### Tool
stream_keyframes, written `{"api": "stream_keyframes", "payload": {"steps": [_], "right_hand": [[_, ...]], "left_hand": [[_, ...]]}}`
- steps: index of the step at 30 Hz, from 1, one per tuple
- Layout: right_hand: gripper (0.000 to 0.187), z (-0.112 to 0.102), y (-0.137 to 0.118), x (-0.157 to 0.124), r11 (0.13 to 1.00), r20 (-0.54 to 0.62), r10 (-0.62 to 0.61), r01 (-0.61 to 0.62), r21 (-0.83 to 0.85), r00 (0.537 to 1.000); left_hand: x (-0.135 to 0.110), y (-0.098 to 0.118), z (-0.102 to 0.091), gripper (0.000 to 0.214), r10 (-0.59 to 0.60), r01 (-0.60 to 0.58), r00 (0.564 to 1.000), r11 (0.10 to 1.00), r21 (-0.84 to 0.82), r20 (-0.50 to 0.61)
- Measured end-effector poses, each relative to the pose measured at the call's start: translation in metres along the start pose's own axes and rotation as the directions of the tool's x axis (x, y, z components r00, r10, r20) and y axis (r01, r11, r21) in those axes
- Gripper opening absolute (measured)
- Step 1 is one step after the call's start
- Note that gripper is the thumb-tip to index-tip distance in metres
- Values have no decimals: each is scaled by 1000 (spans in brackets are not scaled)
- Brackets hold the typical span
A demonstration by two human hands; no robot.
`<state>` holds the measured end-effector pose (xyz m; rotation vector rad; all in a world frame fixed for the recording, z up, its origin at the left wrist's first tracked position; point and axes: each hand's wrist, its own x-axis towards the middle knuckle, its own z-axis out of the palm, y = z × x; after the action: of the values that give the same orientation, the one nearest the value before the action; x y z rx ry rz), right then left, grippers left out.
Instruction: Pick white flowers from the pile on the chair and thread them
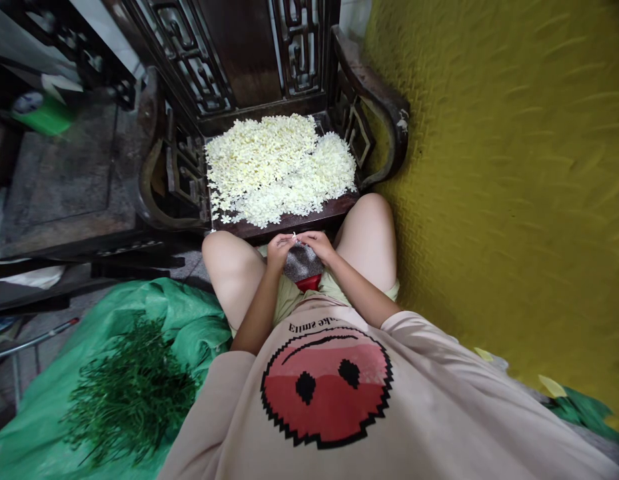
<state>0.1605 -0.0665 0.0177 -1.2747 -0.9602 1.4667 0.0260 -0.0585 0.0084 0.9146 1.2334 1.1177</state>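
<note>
Left hand and right hand meet over the lap. The fingers of both pinch a white flower between their tips. It is too small to tell its long axis. The flower pile lies just beyond.

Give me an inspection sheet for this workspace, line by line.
Surface: dark wooden chair seat, front edge bare.
Job's things: pile of white flowers on the seat; grey cloth on the lap.
Clutter: green stems on a green sheet, left side.
Hands: left hand and right hand meet over the cloth; grip too small to tell.
Cables: nothing seen.
Surroundings: yellow wall on the right; low dark table on the left.
</note>
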Motion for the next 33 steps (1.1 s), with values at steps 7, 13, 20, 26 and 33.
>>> {"api": "stream_keyframes", "payload": {"steps": [7,13,20,26,33], "right_hand": [[31,0,-3,-1,999,17,16,-16,33,1000],[28,0,-5,-2,996,54,1,-6,93,999],[30,0,-4,-1,997,60,6,-11,71,998],[31,0,-4,-2,998,53,7,-10,60,999],[29,1,-4,-2,1000,37,-3,2,20,999]], "left_hand": [[-1,7,1,37,-82,82,997,995,-50,2],[-2,10,0,34,-246,248,969,960,-127,34],[0,9,-1,32,-298,304,952,941,-150,62],[1,7,-2,31,-312,322,946,931,-171,85],[3,3,-3,28,-321,334,942,926,-174,101]]}}
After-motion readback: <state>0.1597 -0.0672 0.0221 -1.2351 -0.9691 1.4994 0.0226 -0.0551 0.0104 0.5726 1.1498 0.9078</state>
